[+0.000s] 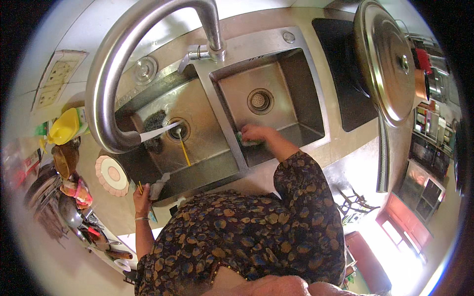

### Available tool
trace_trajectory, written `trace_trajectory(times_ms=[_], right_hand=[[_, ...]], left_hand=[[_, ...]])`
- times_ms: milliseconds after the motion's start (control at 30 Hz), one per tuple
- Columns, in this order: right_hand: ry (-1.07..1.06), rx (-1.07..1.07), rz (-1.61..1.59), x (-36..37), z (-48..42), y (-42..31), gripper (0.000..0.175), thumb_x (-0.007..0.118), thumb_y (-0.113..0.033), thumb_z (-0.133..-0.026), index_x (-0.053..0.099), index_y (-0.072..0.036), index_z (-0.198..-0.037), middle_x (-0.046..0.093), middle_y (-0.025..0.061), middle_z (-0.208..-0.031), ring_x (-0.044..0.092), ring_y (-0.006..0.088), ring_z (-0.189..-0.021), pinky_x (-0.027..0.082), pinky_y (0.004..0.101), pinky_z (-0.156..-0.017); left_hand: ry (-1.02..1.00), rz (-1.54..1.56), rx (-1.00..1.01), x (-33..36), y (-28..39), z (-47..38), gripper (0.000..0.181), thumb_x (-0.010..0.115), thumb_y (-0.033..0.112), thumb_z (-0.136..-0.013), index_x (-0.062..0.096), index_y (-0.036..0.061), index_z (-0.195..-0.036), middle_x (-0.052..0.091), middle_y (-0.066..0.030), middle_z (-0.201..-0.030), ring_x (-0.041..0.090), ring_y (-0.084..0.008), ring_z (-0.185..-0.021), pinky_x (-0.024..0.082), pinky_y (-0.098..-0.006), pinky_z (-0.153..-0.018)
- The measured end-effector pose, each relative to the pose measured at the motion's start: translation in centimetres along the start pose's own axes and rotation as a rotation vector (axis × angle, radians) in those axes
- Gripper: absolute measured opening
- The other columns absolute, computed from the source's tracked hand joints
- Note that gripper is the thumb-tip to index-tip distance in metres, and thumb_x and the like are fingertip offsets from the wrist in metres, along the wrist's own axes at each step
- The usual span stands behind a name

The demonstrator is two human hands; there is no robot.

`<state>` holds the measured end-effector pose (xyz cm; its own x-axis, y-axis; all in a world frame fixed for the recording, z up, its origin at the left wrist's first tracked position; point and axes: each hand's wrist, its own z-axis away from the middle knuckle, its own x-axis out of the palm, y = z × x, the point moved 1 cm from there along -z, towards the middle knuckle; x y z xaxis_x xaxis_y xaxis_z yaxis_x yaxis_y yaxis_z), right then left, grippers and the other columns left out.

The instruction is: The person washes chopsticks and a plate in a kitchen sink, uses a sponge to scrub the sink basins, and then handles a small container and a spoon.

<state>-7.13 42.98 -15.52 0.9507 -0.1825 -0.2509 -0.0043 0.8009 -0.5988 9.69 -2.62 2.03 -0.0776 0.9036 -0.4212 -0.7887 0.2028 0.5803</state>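
My right hand (pixel 253 134) is down in the right sink basin (pixel 279 79). It grips a green scrubbing pad (pixel 252 141) against the near left wall, mostly hidden by the fingers. My left hand (pixel 142 199) is at the near left corner of the left basin (pixel 211 144), closed around a thin yellow handle (pixel 140 187). A pale greyish piece (pixel 160 186) sticks out beside those fingers; whether it belongs to the handle is unclear. Water (pixel 159 132) runs from the arched steel faucet (pixel 102 81) toward the left drain, where a yellow-handled utensil (pixel 186 152) lies.
A dark mesh scourer or residue (pixel 154 127) lies near the left drain. Left of the sink are a scalloped plate (pixel 113 175), a yellow container (pixel 64 127) and stacked cookware (pixel 70 207). Rightward, a large lidded pan (pixel 387 63) stands over a black cooktop (pixel 346 74), its handle projecting nearward.
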Motion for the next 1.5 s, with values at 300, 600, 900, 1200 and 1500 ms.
trace_trajectory(times_ms=[300,600,900,1200,1500], right_hand=[[0.906,0.174,-0.357,-14.7,5.8,2.9,0.028,0.054,-0.018,-0.072,0.06,-0.001,-0.095,0.059,0.0126,-0.085,0.057,0.0249,-0.084,0.044,0.0362,-0.076],[0.594,0.319,0.424,-8.3,3.1,6.0,0.034,0.048,0.005,-0.074,0.053,-0.003,-0.107,0.051,0.0208,-0.108,0.05,0.0359,-0.101,0.042,0.0414,-0.086],[0.203,0.252,0.339,0.9,-0.6,0.4,0.031,0.066,-0.007,-0.063,0.061,0.002,-0.092,0.06,0.0224,-0.091,0.058,0.0342,-0.089,0.047,0.0392,-0.078],[0.186,0.057,-0.548,-2.9,0.5,0.4,0.023,0.058,-0.017,-0.073,0.056,-0.003,-0.091,0.059,0.008,-0.077,0.056,0.0164,-0.064,0.046,0.0295,-0.054],[1.127,0.201,0.079,-16.4,0.7,5.1,0.04,0.058,-0.013,-0.069,0.053,0.002,-0.107,0.059,0.0179,-0.094,0.057,0.0334,-0.085,0.046,0.0382,-0.078]], left_hand=[[0.059,-0.014,-0.007,0.4,0.2,0.3,0.024,0.061,0.029,-0.083,0.056,0.0064,-0.075,0.047,0.0045,-0.059,0.04,-0.0043,-0.049,0.032,-0.02,-0.042],[0.094,-0.048,-0.008,0.8,0.3,0.3,0.023,0.06,0.027,-0.083,0.056,0.0057,-0.075,0.046,0.0047,-0.059,0.039,-0.0043,-0.049,0.032,-0.0203,-0.042],[0.032,-0.041,0.062,0.3,0.0,-0.1,0.025,0.06,0.028,-0.083,0.055,0.0059,-0.073,0.046,0.0042,-0.058,0.04,-0.0047,-0.051,0.032,-0.0206,-0.044],[0.069,-0.098,-0.01,1.1,1.4,0.2,0.027,0.061,0.029,-0.083,0.051,0.0091,-0.068,0.045,0.0053,-0.055,0.037,-0.0038,-0.043,0.028,-0.0199,-0.036],[0.103,-0.109,-0.058,1.0,0.5,-0.3,0.023,0.062,0.027,-0.082,0.055,0.0071,-0.072,0.046,0.0045,-0.058,0.039,-0.0044,-0.047,0.03,-0.0202,-0.039]])
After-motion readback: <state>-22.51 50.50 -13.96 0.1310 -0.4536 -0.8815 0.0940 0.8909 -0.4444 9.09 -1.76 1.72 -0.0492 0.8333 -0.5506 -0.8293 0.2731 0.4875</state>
